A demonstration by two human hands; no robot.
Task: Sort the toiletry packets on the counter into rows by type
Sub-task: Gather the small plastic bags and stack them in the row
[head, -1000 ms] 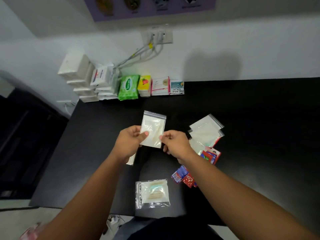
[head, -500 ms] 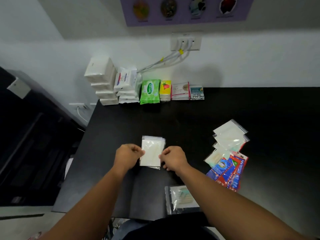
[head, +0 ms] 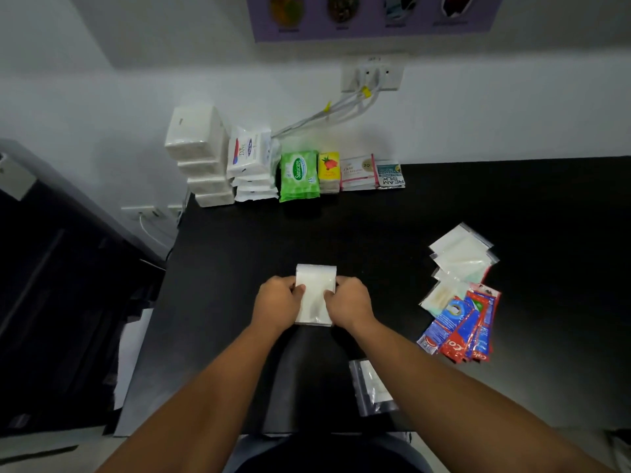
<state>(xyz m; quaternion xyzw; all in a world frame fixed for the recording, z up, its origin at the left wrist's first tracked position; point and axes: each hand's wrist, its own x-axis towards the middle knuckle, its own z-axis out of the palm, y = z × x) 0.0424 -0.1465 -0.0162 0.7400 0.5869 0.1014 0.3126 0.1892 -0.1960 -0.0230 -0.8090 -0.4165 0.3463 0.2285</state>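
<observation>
A small stack of clear zip packets (head: 314,295) with white contents lies on the black counter (head: 426,213) in front of me. My left hand (head: 278,303) grips its left edge and my right hand (head: 348,303) grips its right edge, thumbs on top. More clear packets (head: 461,254) lie fanned out at the right, with red and blue toothpaste sachets (head: 466,327) just below them. One clear packet (head: 374,387) lies near the front edge, partly under my right forearm.
Along the back wall stand white soap boxes (head: 196,145), white Dove bars (head: 249,155), a green wipes pack (head: 298,175), a yellow packet (head: 329,170) and flat sachets (head: 372,172). Cables hang from a wall socket (head: 372,75). The counter's left edge drops off beside dark furniture (head: 51,268).
The packet held up between my hands a second ago has come down onto the counter as a squared stack. My view has shifted left, so the other piles appear farther right.
</observation>
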